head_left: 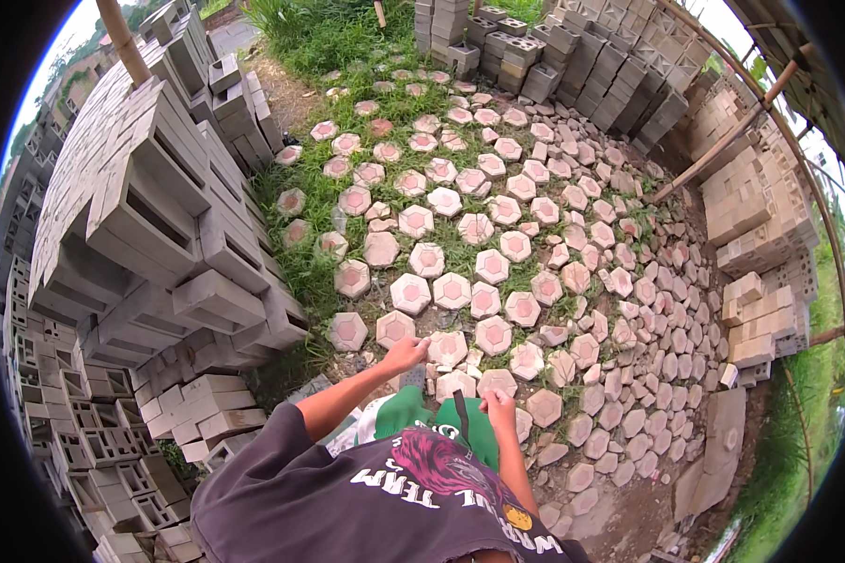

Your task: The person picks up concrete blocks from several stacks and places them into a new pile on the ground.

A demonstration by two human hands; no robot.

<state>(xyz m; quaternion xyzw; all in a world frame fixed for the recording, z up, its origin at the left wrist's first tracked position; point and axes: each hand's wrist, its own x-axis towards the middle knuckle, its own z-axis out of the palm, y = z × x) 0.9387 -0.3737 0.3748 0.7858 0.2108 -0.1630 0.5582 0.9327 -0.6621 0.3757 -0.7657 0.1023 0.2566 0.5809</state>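
My left hand point(407, 356) reaches forward over the pavers, its fingers curled; whatever they hold, if anything, is too small to make out. Right beside its fingertips lies a hexagonal paver point(447, 348), pale with a pinkish centre. Closer to my body, my right hand point(499, 404) is closed at the edge of my green shorts point(406, 413). A dark strap point(461, 415) hangs over the green cloth just left of this hand; I cannot tell whether the fingers touch it. Another hexagonal paver point(497, 383) sits just ahead of the right hand.
Many more hexagonal pavers, some broken, spread over grass and soil. Grey hollow blocks point(150, 188) are stacked high at the left. More blocks point(620, 70) line the far side, with lighter ones point(756, 202) at the right. A slanting pole point(723, 164) stands by the right stacks.
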